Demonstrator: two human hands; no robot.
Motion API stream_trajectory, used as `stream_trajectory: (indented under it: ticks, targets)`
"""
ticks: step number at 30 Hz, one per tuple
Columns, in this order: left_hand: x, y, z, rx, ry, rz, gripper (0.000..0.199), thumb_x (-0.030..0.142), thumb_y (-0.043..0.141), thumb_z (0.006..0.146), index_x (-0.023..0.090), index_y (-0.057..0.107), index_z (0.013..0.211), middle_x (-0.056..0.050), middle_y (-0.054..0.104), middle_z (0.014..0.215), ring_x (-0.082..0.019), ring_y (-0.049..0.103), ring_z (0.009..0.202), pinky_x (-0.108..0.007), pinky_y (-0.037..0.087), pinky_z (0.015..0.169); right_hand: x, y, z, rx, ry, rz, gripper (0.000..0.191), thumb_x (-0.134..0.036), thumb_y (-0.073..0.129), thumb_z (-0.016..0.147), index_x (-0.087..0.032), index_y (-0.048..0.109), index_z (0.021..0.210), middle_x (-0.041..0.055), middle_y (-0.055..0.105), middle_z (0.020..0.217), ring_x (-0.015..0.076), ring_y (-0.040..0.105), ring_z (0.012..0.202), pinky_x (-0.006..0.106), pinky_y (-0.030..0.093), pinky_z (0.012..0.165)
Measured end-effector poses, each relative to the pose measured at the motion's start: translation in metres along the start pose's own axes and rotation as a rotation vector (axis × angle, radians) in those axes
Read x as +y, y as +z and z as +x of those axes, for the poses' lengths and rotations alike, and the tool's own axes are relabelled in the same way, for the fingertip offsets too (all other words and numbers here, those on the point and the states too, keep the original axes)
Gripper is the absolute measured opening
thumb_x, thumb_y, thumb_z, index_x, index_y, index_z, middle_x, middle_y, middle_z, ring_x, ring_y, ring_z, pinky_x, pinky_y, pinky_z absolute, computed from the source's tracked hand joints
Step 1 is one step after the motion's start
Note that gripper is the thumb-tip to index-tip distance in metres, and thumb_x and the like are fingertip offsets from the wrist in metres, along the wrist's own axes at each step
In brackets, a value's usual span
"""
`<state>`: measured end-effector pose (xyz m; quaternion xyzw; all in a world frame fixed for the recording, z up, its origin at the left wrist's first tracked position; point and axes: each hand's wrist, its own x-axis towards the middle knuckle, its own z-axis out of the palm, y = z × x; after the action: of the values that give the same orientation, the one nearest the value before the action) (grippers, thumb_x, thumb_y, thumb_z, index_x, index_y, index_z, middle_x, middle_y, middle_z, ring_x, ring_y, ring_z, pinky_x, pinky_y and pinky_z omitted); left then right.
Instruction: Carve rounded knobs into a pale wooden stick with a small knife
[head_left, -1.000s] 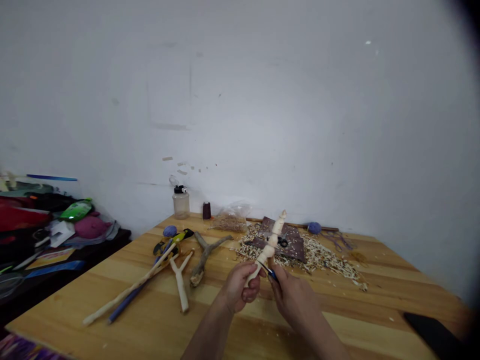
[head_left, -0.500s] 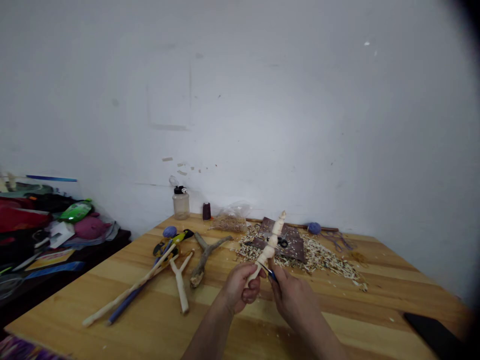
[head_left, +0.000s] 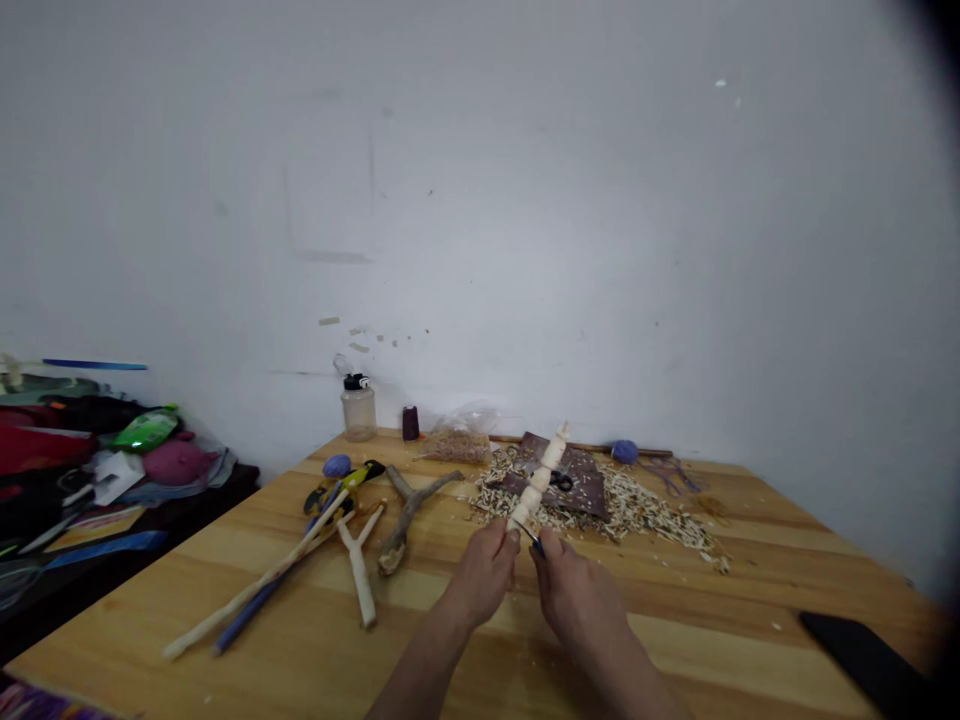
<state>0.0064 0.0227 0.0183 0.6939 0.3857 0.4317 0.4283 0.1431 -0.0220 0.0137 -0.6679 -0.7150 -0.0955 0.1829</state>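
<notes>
My left hand (head_left: 487, 575) is shut around the lower end of a pale carved wooden stick (head_left: 540, 482), which has bulging, bead-like sections and leans up and to the right. My right hand (head_left: 576, 590) grips a small knife with a blue handle (head_left: 534, 538), mostly hidden by my fingers. The blade rests at or very near the stick's lower part. Behind the carving lie a dark brown leather-like sheet (head_left: 577, 480) and a pile of wood shavings (head_left: 637, 510), with black-handled scissors (head_left: 561, 482) on the sheet.
Left of my hands lie a long peeled stick (head_left: 255, 590), a peeled forked branch (head_left: 360, 570), and a bark-covered forked branch (head_left: 405, 520). A plastic bottle (head_left: 358, 410) and a dark thread spool (head_left: 410, 423) stand at the back. A black phone (head_left: 862, 660) lies at the right edge.
My hands have turned and dropped slightly, with the backs more towards me. The carving now stands more upright, and less of its lower end shows. The view has shifted a little left.
</notes>
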Motion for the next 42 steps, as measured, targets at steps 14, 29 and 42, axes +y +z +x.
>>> stream_trajectory:
  ticks: [14,29,42]
  targets:
    - [-0.009,0.007,0.004,0.209,0.027,0.014,0.014,0.028,0.061,0.072,0.020,0.053,0.064,0.003,0.037,0.052,-0.014,0.034,0.052,-0.024,0.020,0.054,0.002,0.003,0.003,0.013,0.001,0.114,0.022,-0.028,0.031,0.092,-0.022,0.051,0.096,0.0033,0.068,0.077,0.0158,0.062,0.058,0.024,0.025,0.046]
    - [0.001,0.011,0.002,-0.022,-0.225,-0.716,0.035,0.046,0.063,0.068,0.016,0.048,0.075,0.009,0.034,0.048,-0.002,0.020,0.037,-0.018,0.009,0.038,0.014,-0.006,0.001,0.269,-0.146,0.187,0.030,-0.028,0.041,0.086,-0.024,0.055,0.112,0.0040,0.064,0.091,0.0154,0.060,0.073,0.024,0.038,0.059]
    - [0.005,0.010,0.000,-0.047,-0.202,-0.698,0.032,0.045,0.061,0.069,0.016,0.048,0.073,0.008,0.034,0.048,-0.003,0.020,0.039,-0.017,0.011,0.038,0.015,-0.012,0.001,0.224,-0.130,-0.066,0.026,-0.025,0.048,0.084,-0.025,0.055,0.109,0.0026,0.061,0.083,0.0181,0.057,0.075,0.027,0.032,0.064]
